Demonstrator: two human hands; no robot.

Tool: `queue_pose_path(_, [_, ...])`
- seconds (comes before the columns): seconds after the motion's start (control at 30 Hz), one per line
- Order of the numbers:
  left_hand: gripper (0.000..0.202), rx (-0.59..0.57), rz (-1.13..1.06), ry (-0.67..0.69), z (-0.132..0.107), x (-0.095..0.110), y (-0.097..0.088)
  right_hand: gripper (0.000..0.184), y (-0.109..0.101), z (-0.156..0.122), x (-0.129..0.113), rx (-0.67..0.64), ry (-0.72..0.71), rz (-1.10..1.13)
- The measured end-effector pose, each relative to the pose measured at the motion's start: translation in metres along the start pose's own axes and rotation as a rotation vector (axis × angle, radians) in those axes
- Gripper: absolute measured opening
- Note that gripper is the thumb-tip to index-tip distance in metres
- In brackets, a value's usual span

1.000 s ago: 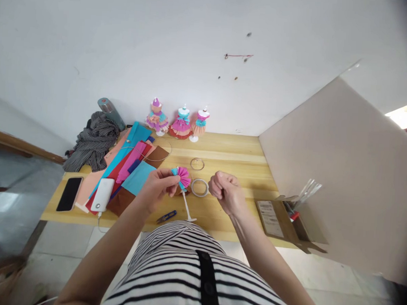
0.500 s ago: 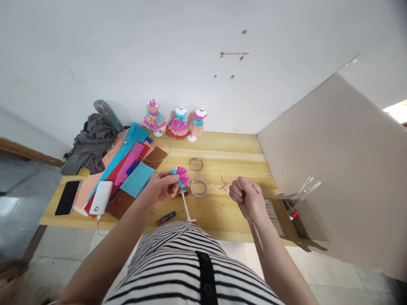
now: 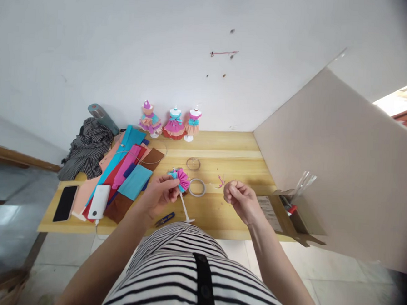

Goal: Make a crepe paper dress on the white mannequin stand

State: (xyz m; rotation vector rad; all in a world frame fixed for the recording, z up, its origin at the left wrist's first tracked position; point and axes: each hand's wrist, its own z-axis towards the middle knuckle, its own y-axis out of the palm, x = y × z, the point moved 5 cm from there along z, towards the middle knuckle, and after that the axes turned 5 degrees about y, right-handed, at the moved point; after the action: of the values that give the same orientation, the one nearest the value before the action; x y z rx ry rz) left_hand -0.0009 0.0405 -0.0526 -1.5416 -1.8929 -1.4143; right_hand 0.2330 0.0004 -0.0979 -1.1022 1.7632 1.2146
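Observation:
My left hand (image 3: 160, 195) is closed on a miniature dress form dressed in a pink and blue pleated piece (image 3: 181, 178). Its white stand (image 3: 186, 210) points down toward my body. Over the right half of the table, my right hand (image 3: 242, 200) is held up with fingers pinched together; whatever may be between them is too small to see. Between the hands lie a roll of tape (image 3: 196, 194) and, farther back, a thin ring (image 3: 193, 169). Pink scraps (image 3: 220, 181) are beside my right hand. Blue thread snips (image 3: 165, 219) rest near the front edge.
Three small dressed forms (image 3: 174, 126) stand against the wall. Coloured sheets (image 3: 134, 180), a white power bank (image 3: 99, 201), a phone (image 3: 66, 203), striped cloth (image 3: 91, 146) and a flask (image 3: 104, 118) fill the left side. A cardboard box (image 3: 297, 221) with clear sticks stands at right.
My right hand has moved slightly left and turned, its fingers still pinched. The pink and blue piece has tilted a little in my left hand. The whole view has shifted slightly.

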Motion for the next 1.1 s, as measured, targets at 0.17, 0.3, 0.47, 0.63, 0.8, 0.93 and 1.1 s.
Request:
queue_pose_path(0.17, [0.026, -0.007, 0.007, -0.017, -0.001, 0.0, 0.003, 0.047, -0.003, -0.002, -0.007, -0.007, 0.001, 0.012])
queue_pose_path(0.3, [0.025, -0.019, -0.001, -0.027, -0.001, -0.002, 0.006, 0.05, 0.009, -0.004, 0.001, -0.029, 0.016, -0.02])
queue_pose_path(0.47, [0.024, -0.057, 0.002, -0.026, -0.002, -0.005, 0.009, 0.055, 0.027, -0.007, 0.004, -0.065, 0.003, -0.051])
queue_pose_path(0.63, [0.021, -0.08, 0.003, -0.025, -0.005, -0.003, 0.011, 0.056, 0.024, -0.005, -0.022, -0.028, -0.108, -0.036])
queue_pose_path(0.8, [0.022, -0.081, 0.008, -0.007, -0.007, 0.002, 0.015, 0.039, 0.009, -0.005, -0.032, 0.025, -0.17, -0.16])
queue_pose_path(0.93, [0.024, -0.065, 0.005, -0.003, -0.009, 0.005, 0.014, 0.047, -0.01, -0.006, -0.022, 0.154, -0.212, -0.309])
queue_pose_path(1.1, [0.026, -0.042, -0.008, -0.013, -0.012, 0.006, 0.012, 0.052, -0.032, -0.009, -0.015, 0.296, -0.264, -0.485])
